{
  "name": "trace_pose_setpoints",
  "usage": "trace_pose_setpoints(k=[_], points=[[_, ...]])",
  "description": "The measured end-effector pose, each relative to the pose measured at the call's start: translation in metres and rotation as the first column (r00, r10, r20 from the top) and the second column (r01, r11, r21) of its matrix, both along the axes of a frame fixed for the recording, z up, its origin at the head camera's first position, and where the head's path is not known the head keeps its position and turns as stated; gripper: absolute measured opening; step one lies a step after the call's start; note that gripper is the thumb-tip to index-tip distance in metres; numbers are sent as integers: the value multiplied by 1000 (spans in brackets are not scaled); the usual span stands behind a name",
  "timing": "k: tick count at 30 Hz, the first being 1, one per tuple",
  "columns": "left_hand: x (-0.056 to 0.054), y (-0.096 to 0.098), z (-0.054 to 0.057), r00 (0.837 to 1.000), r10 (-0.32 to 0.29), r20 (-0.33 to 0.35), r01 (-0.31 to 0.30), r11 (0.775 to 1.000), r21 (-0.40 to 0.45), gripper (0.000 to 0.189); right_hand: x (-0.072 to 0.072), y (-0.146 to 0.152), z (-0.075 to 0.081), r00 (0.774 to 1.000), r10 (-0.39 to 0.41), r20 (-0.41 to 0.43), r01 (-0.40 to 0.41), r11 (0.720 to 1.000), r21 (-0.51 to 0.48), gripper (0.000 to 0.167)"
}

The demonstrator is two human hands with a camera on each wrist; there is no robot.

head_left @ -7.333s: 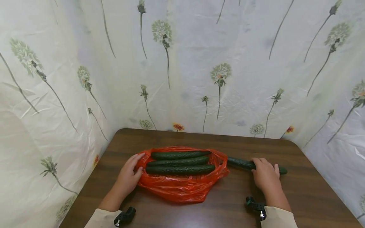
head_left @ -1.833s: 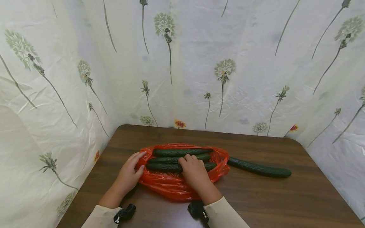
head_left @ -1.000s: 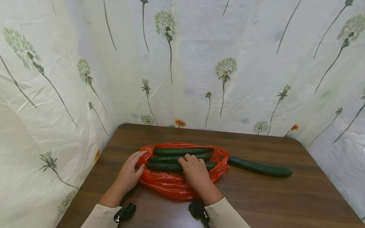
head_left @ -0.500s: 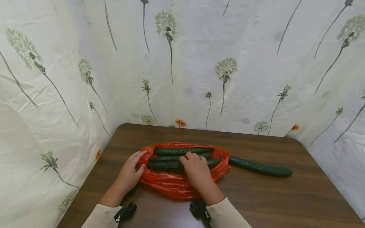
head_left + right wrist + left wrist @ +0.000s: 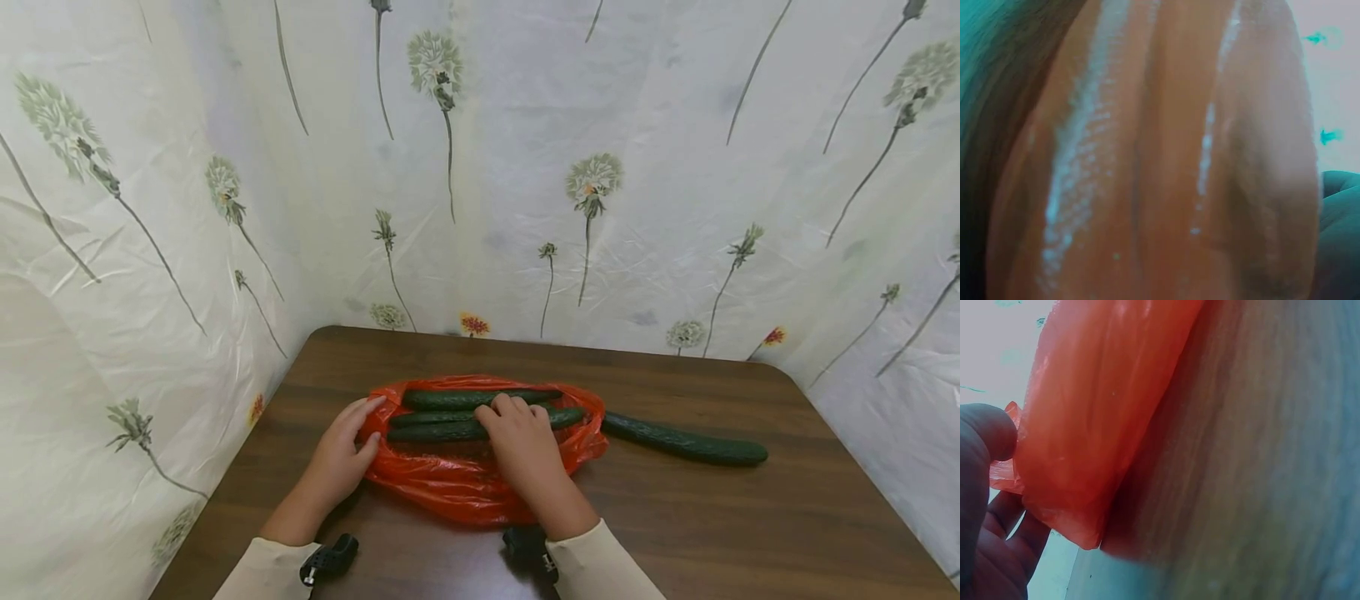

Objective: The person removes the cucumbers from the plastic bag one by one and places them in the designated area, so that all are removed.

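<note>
An orange-red plastic bag (image 5: 450, 492) lies wide open on the table with three dark green cucumbers inside. At its left rim, my left hand (image 5: 345, 446) pinches the film; in the left wrist view, the thumb and fingers of the left hand (image 5: 1007, 556) come round the edge of the bag (image 5: 1097, 412). My right hand (image 5: 525, 442) reaches over the front rim and grips the front cucumber (image 5: 438, 432), close against the middle cucumber (image 5: 431, 417). Behind them lies the back cucumber (image 5: 442, 400). The bag wall (image 5: 1147, 156) hides most of the right hand (image 5: 1341, 219) in its wrist view.
A fourth, single cucumber (image 5: 682, 440) lies on the brown wooden table (image 5: 750, 525), right of the bag, its left end at the bag's rim. A pale curtain (image 5: 510, 167) with dandelion prints stands behind and beside the table.
My right hand has let go of the cucumber at the right and moved into the bag. Lately it has shifted the front cucumber back and slightly right. The left hand stays at the rim.
</note>
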State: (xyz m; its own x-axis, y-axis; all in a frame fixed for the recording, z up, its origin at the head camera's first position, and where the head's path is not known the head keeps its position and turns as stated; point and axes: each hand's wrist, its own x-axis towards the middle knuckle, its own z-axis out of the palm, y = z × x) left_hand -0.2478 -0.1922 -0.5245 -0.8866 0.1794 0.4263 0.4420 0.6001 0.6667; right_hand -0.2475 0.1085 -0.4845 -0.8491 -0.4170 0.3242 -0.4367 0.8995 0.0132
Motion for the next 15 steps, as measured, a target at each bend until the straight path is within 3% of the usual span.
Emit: trace_pose_setpoints(k=[8,15], points=[[1,-1,-1,1000,-4,-14,4,1000,3,59,3,2,4,1000,1,-14,-1,1000,-17,39],[1,1,0,1000,-5,-18,5,1000,-5,59,0,8,5,999,-42,-11,42,999,-18,49]])
